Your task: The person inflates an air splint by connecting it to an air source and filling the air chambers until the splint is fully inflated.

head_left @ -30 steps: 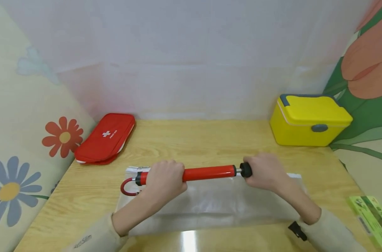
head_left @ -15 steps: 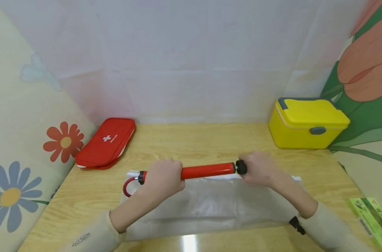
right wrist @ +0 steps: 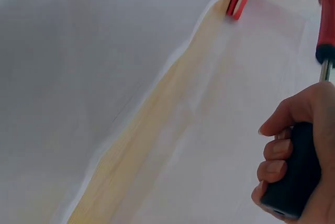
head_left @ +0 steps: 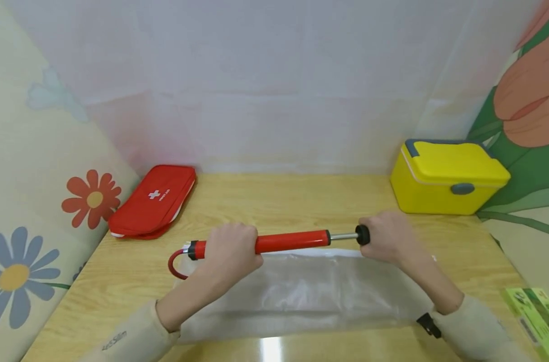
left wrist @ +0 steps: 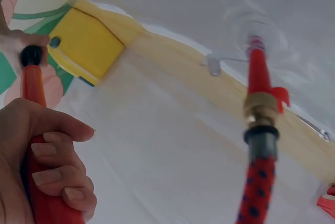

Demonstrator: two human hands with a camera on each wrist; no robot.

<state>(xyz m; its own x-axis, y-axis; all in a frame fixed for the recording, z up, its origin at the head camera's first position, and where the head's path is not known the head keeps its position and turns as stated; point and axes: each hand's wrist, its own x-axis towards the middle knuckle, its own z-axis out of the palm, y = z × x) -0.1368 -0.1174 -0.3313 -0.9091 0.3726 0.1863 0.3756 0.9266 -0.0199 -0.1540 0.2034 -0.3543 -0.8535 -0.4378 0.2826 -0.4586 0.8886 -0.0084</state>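
While the left hand (head_left: 232,251) grips a red pump (head_left: 292,242) above pale plastic (head_left: 301,291) on the tabletop (head_left: 292,201), the right hand (head_left: 387,239) grips its black handle (head_left: 363,235), rod (head_left: 343,236) showing (pumping seems in progress); next likely calls for a straight inward push.

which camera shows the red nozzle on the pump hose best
The left wrist view: it shows the red nozzle close up, though slightly blurred, with its brass collar and part of the hose. The head view shows only a hose loop disappearing at the left forearm, not the nozzle. The right wrist view shows none of it.
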